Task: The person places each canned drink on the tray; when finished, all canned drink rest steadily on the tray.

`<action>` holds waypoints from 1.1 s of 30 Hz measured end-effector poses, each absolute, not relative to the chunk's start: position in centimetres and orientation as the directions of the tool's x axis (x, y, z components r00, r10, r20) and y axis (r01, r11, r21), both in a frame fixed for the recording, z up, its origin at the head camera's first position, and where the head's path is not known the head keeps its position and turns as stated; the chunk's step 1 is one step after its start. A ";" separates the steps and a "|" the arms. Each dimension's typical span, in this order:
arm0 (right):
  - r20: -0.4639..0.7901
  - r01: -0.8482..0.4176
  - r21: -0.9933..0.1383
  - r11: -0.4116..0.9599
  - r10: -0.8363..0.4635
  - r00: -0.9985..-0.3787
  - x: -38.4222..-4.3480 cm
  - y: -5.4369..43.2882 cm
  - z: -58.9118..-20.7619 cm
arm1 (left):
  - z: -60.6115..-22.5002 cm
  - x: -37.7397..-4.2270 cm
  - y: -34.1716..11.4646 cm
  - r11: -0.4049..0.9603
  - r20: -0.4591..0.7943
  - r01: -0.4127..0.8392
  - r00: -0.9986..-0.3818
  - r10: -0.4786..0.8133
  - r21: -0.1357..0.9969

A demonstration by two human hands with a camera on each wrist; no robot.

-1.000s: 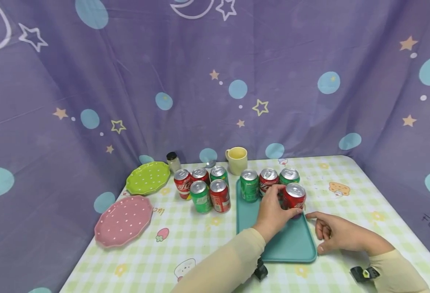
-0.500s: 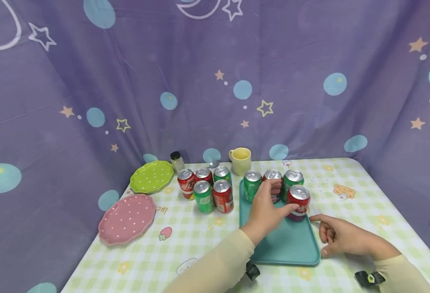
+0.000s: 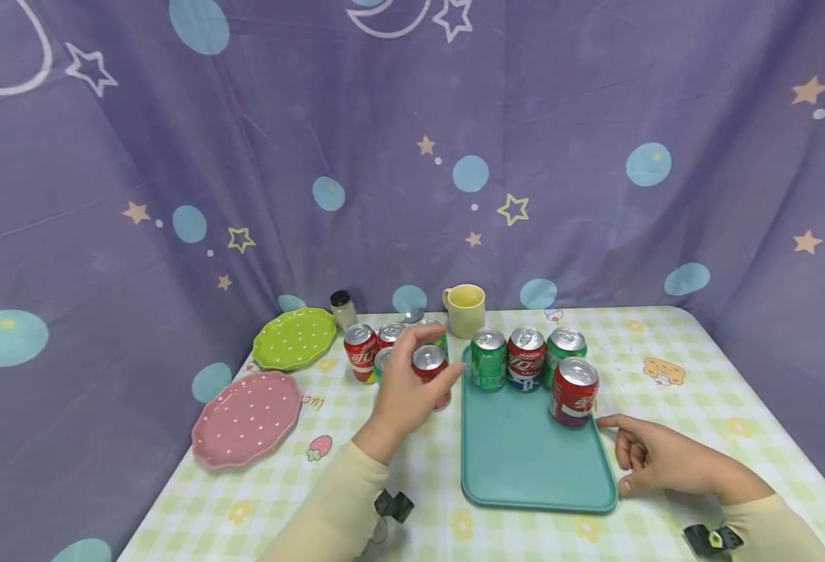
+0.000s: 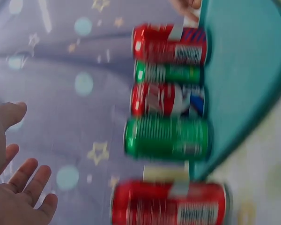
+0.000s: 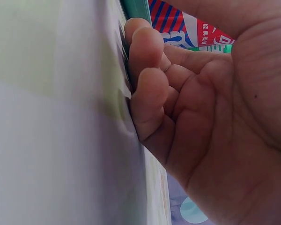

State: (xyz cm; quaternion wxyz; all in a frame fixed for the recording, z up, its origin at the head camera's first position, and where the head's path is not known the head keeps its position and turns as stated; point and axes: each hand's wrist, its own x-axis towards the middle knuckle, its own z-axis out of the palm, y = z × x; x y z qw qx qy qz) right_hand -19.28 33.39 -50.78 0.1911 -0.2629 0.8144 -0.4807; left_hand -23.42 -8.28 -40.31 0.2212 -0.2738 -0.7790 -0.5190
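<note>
My left hand (image 3: 403, 394), fingers spread, hovers by a group of red and green soda cans on the cloth. It holds nothing, with thumb and fingers to either side of the nearest red can (image 3: 429, 358); whether they touch it I cannot tell. A green can (image 3: 382, 361) there is mostly covered by the hand. On the teal tray (image 3: 531, 472) stand a green can (image 3: 488, 364), a red can (image 3: 526, 364), another green can (image 3: 568, 345) and, in front, a red can (image 3: 574, 396). My right hand (image 3: 668, 459) rests at the tray's right edge, loosely curled, index fingertip at the rim.
A pink dotted plate (image 3: 247, 421) and a green dotted plate (image 3: 295, 338) lie at the left. Behind the cans stand a black-lidded jar (image 3: 344, 312), a spoon (image 3: 414, 315) and a yellow mug (image 3: 466, 312). A purple curtain (image 3: 356, 156) hangs around the table.
My left hand has let go of the front red can on the tray and moved left to the other group of cans. The right hand stays at the tray's edge.
</note>
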 end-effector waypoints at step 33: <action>-0.065 -0.239 -0.883 0.404 -0.609 -0.790 -19.1 33.3 -50.6 | -49.5 -27.8 -18.3 0.342 0.284 0.261 -0.959 -0.017 0.903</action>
